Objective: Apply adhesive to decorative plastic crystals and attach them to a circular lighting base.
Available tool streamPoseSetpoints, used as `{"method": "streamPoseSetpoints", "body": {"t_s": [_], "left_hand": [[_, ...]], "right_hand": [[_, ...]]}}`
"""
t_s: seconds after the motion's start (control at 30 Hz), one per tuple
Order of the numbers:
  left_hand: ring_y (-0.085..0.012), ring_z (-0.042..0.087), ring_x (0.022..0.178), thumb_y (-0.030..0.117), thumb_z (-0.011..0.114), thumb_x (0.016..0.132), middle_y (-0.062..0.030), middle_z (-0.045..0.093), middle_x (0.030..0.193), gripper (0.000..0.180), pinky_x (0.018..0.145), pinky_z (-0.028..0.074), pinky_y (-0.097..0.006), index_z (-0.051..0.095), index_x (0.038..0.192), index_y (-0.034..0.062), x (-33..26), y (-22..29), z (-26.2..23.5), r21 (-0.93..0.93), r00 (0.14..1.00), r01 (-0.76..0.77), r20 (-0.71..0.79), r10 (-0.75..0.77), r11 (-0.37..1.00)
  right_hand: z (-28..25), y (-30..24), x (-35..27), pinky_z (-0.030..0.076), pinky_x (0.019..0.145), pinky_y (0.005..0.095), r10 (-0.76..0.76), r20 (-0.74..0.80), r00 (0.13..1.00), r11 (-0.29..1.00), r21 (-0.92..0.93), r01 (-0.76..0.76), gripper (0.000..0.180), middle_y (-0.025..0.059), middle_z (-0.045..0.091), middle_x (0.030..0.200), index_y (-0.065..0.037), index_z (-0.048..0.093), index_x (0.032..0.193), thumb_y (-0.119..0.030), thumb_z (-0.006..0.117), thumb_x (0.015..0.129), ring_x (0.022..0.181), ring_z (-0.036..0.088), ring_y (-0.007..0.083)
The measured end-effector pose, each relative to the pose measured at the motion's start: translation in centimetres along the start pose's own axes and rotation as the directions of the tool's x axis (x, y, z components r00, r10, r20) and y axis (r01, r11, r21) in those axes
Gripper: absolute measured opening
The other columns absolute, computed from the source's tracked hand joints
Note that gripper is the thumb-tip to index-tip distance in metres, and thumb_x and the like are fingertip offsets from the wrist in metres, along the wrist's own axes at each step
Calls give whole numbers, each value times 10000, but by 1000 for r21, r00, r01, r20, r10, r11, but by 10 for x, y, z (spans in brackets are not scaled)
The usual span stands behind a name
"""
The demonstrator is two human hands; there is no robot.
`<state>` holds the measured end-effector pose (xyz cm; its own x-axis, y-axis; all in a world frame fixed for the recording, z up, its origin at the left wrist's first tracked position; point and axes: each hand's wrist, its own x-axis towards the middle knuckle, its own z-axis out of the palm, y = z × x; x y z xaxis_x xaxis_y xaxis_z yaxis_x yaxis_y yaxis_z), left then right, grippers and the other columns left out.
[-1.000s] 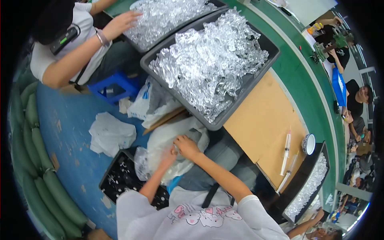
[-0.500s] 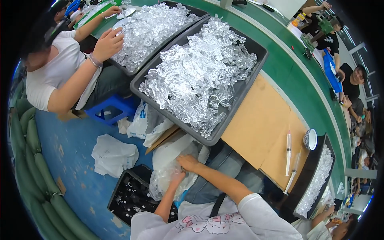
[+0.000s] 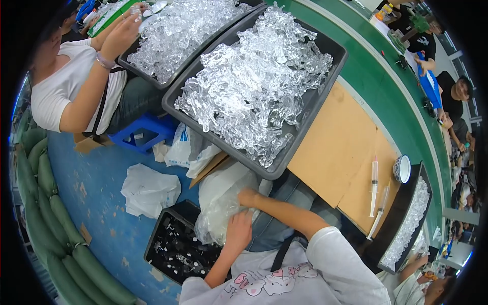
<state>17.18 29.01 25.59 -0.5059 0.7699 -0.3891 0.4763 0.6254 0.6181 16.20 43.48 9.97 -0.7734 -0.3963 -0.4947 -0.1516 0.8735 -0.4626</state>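
A large clear plastic bag (image 3: pixel 216 203) rests by my lap, below the near edge of the big tray. My right hand (image 3: pixel 249 197) is closed at the bag's upper right side, gripping its film; its fingertips are partly hidden. Nearer to me, my left hand (image 3: pixel 239 230) has its fingers drawn together on the bag's lower right edge. What the bag holds is hard to make out through the cloudy film. Just left of the bag, a black bin (image 3: pixel 170 244) on the floor contains dark pieces with small light bits.
A grey tray (image 3: pixel 170 96) heaped with clear plastic parts stands ahead, another tray (image 3: pixel 127 65) beyond it. Cardboard (image 3: pixel 335 147) with two syringes (image 3: pixel 374 185) lies right, near a bowl (image 3: pixel 402 169) and black trough (image 3: pixel 389 223). A co-worker (image 3: pixel 66 96) sits left; a white bag (image 3: pixel 150 189) lies on the floor.
My left hand has shifted right and toward me along the bag. My right hand has moved slightly right and up. The co-worker's hands have come together over the far tray.
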Motion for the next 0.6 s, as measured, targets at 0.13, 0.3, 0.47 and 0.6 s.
{"method": "streamPoseSetpoints", "body": {"t_s": [0.13,0.3,0.47,0.6], "left_hand": [[-398,517,942,72,558,739,-231,526,1055,339,853,413,-419,538,1071,5,-29,-14,-40,165,878,-64,-460,134,984],[-390,514,988,74,540,745,-243,560,1015,289,871,408,-422,572,1017,-16,3,-85,49,-64,983,47,-175,-57,997],[-365,553,958,133,513,739,-231,590,980,291,872,422,-394,621,967,-12,45,-248,178,193,980,151,97,-171,970],[-331,547,1061,195,434,813,-233,555,1134,368,926,409,-385,575,1075,-22,30,-357,171,373,905,77,-415,93,924]], "right_hand": [[2,-14,16,495,628,414,49,-56,997,995,-85,-53,213,128,657,736,-77,687,704,-251,565,717,700,639,279],[19,3,14,491,617,399,-31,-64,997,960,-281,12,151,90,655,725,-136,690,716,-227,570,722,711,640,251],[-5,-13,9,488,655,377,-12,-42,999,983,-181,4,112,45,662,746,-182,688,740,-202,578,734,729,643,224],[-35,-60,41,492,675,368,-93,-25,995,939,-335,79,116,28,667,826,-182,685,792,-185,575,756,789,645,211]]}}
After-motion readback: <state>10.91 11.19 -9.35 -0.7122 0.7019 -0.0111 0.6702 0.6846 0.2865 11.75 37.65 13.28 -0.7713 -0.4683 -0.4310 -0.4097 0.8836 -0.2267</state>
